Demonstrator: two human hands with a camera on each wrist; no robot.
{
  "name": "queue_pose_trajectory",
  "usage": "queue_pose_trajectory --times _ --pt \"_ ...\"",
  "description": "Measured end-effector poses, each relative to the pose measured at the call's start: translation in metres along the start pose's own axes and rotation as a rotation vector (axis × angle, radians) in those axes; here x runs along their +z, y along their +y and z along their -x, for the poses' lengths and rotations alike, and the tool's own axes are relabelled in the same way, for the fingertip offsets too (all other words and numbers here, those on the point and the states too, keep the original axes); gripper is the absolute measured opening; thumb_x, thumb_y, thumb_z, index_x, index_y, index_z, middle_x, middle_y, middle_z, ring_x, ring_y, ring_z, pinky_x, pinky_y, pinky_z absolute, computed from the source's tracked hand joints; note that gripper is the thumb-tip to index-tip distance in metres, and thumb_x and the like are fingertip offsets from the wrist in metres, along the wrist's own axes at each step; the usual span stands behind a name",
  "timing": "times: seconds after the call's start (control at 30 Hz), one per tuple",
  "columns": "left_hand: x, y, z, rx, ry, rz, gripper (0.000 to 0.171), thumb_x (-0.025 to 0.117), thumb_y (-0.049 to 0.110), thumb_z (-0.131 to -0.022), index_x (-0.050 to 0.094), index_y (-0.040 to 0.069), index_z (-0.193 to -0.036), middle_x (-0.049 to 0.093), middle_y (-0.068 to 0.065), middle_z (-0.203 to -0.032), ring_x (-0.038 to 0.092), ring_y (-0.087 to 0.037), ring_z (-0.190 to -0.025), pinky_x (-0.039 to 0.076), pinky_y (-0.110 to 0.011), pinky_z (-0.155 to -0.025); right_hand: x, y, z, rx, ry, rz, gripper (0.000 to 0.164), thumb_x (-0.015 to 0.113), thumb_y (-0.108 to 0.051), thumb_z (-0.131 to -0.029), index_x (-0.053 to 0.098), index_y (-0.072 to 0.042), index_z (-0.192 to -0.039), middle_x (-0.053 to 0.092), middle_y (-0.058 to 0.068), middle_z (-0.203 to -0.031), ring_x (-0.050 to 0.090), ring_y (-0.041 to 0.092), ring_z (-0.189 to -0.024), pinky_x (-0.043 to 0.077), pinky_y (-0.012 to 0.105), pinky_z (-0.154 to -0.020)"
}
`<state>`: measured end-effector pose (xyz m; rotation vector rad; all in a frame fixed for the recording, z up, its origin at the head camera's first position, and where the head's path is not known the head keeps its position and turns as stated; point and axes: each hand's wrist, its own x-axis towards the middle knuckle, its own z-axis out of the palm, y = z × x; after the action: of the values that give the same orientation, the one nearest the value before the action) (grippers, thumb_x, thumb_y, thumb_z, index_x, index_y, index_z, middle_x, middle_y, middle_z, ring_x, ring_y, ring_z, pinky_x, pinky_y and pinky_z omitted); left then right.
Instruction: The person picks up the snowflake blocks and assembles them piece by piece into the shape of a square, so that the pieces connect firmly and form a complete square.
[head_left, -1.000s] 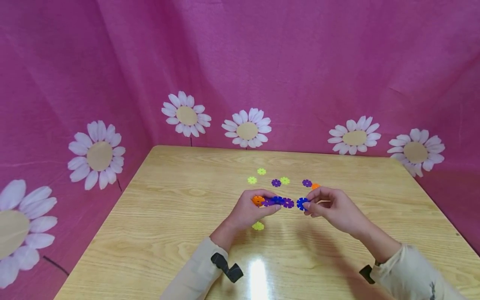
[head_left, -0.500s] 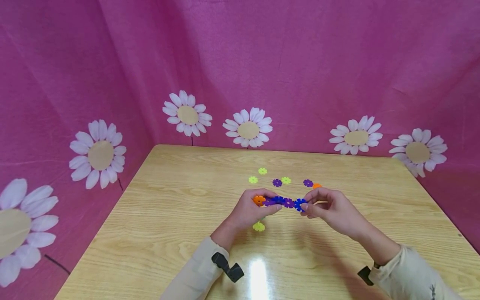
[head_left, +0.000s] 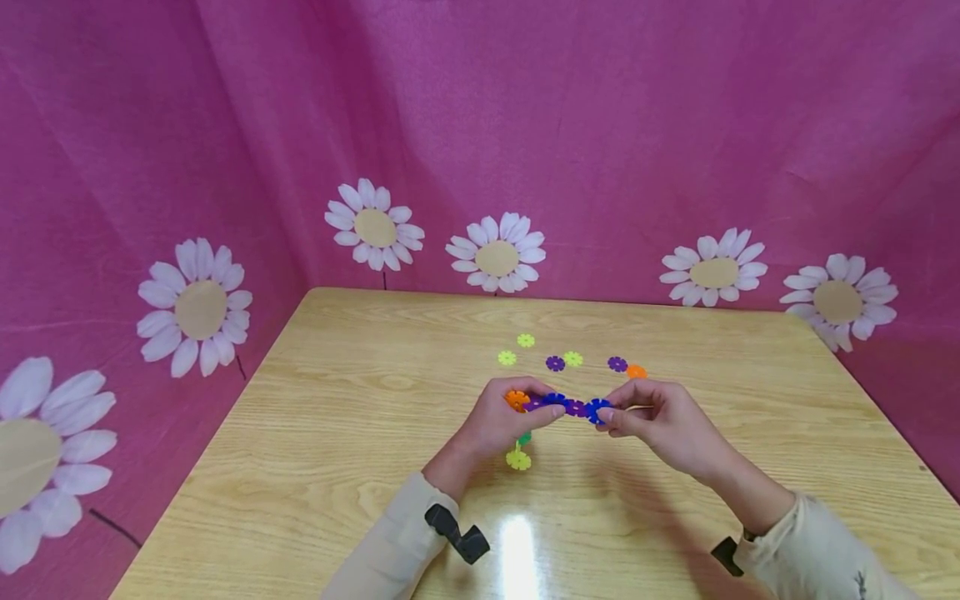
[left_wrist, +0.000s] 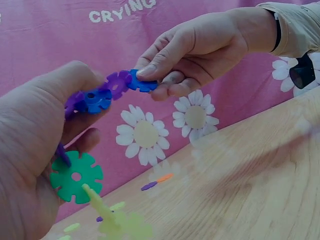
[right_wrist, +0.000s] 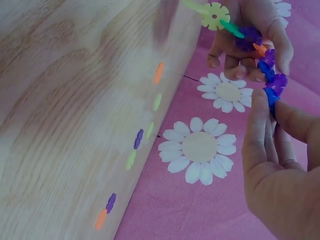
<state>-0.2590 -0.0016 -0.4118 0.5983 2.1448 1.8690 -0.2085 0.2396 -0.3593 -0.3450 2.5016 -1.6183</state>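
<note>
My left hand [head_left: 498, 417] pinches a chain of slotted plastic flower discs between thumb and fingers, above the table. Along the chain an orange disc [head_left: 517, 401], a blue disc [left_wrist: 95, 101] and a purple disc [left_wrist: 117, 85] show. Below the palm hang a green disc [left_wrist: 76, 177] and yellow discs [head_left: 518, 460] joined to it. Between thumb and fingertips, my right hand [head_left: 667, 421] pinches another blue disc [left_wrist: 142, 82], its edge meeting the purple disc at the chain's right end. The fingers cover part of both blue discs.
Loose on the wooden table [head_left: 360, 417], beyond the hands, lie several yellow discs [head_left: 526, 341], a purple disc [head_left: 555, 363], and another purple disc [head_left: 617, 364] beside an orange disc [head_left: 636, 372]. A pink flowered curtain [head_left: 600, 150] stands behind the table's far edge.
My right hand has brought the blue disc left, closing the gap to the chain's purple end. The hanging yellow discs have dipped slightly, and the green disc now shows below my left hand.
</note>
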Motion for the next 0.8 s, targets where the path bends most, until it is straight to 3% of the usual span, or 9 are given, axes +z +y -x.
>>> queue_pose_trajectory --times 0.4,0.8 --pt "0.002 -0.003 0.0 0.021 0.008 0.074 0.021 0.078 0.027 -0.087 0.075 0.013 -0.103 0.069 -0.002 -0.104 0.064 -0.015 -0.092 0.057 -0.028 -0.079 0.009 0.003 -0.004 -0.032 0.052 -0.025 0.017 0.071 -0.004 -0.09 0.068 0.01 -0.1 0.074 0.02 -0.095 0.076 0.013 -0.08 0.061 0.035 -0.077" --pt "0.003 -0.006 -0.001 0.032 0.015 0.082 0.018 0.077 0.026 -0.088 0.073 0.013 -0.1 0.068 -0.005 -0.103 0.063 -0.015 -0.089 0.055 -0.025 -0.077 0.011 0.003 -0.008 0.002 0.072 -0.011 0.018 0.071 -0.005 -0.091 0.07 0.009 -0.102 0.074 0.021 -0.097 0.076 0.015 -0.081 0.06 0.035 -0.078"
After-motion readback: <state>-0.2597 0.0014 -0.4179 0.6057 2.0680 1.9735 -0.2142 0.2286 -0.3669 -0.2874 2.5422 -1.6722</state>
